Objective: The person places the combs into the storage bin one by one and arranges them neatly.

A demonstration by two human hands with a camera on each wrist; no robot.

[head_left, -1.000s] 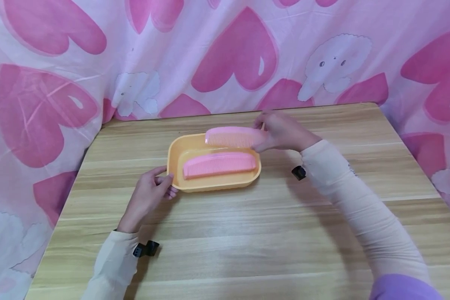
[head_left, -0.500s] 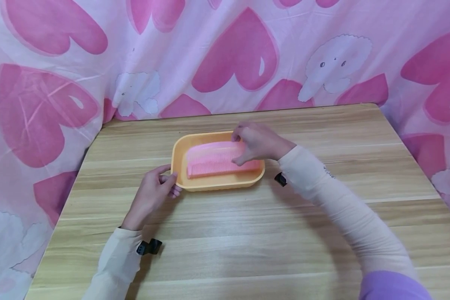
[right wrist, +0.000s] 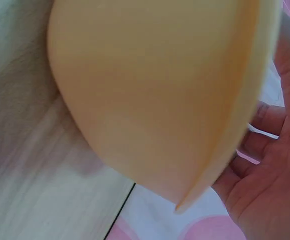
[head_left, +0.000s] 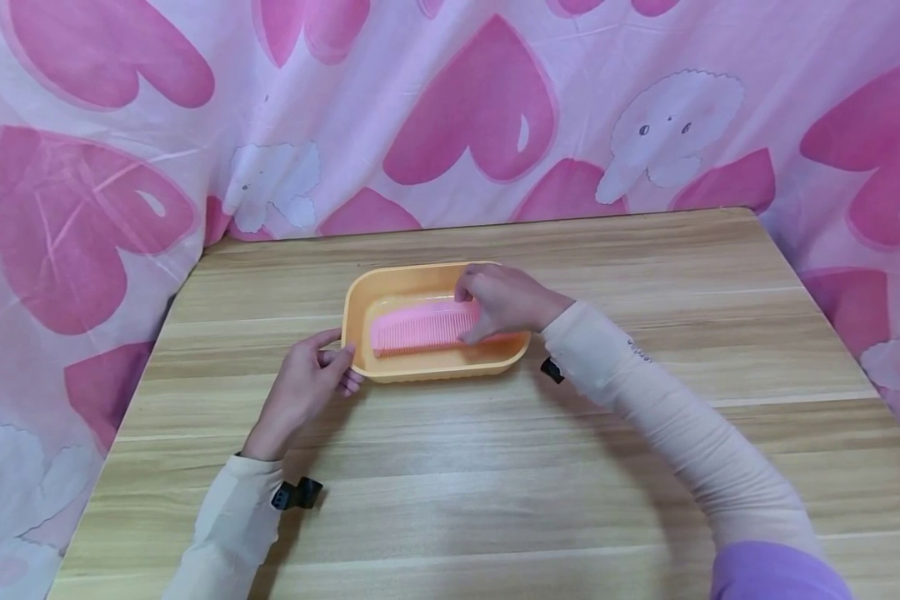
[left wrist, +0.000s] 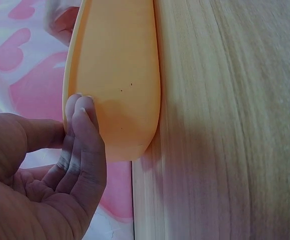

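In the head view, an orange-yellow plastic tray (head_left: pixel 438 370) with rounded corners sits on the table, a pink comb (head_left: pixel 416 327) lying inside it with teeth toward the front. My right hand (head_left: pixel 508 298) reaches over the tray's right end and grips the comb there, thumb in front and fingers behind, hiding that end. Only one comb shows distinctly. At the left end, my left hand (head_left: pixel 309 379) pinches the tray's rim, thumb on top. The left wrist view shows fingers (left wrist: pixel 87 150) against the outer wall. From the right wrist, the tray's wall (right wrist: pixel 145 90) hides the comb.
The wood-grain table (head_left: pixel 450 483) extends around the tray. Behind it hangs a pink curtain (head_left: pixel 465 108) printed with hearts, close to the table's back edge. Small black wrist devices (head_left: pixel 297 494) hang below both sleeves.
My right hand has carried a pink comb from above the tray's back rim down and left into it, over the other comb. The tray has shifted slightly right; my left hand stays on it.
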